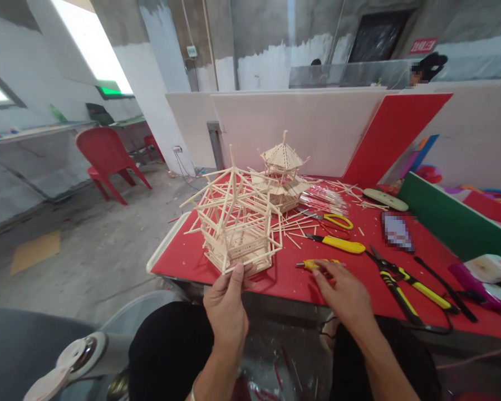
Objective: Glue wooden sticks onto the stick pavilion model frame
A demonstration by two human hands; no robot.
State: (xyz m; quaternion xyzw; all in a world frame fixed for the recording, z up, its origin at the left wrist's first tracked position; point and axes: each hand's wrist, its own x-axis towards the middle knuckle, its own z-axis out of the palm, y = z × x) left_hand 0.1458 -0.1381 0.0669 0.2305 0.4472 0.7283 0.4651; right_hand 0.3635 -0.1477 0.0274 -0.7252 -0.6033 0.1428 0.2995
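My left hand (226,303) grips the lower front edge of an unfinished wooden-stick pavilion model (234,220), holding it tilted over the red table (183,259). My right hand (343,294) rests at the table's front edge, fingers curled around a small yellow-handled tool (313,264). A second, finished stick pavilion (281,172) stands farther back on the table. Loose wooden sticks (294,225) lie scattered between the two models.
A yellow utility knife (338,243), yellow-handled scissors (336,220), black-and-yellow pliers (401,284), a phone (396,231) and packets of sticks (325,199) lie on the table. White and red boards (317,128) stand behind. A red chair (106,159) is left. Another person (426,69) sits beyond the partition.
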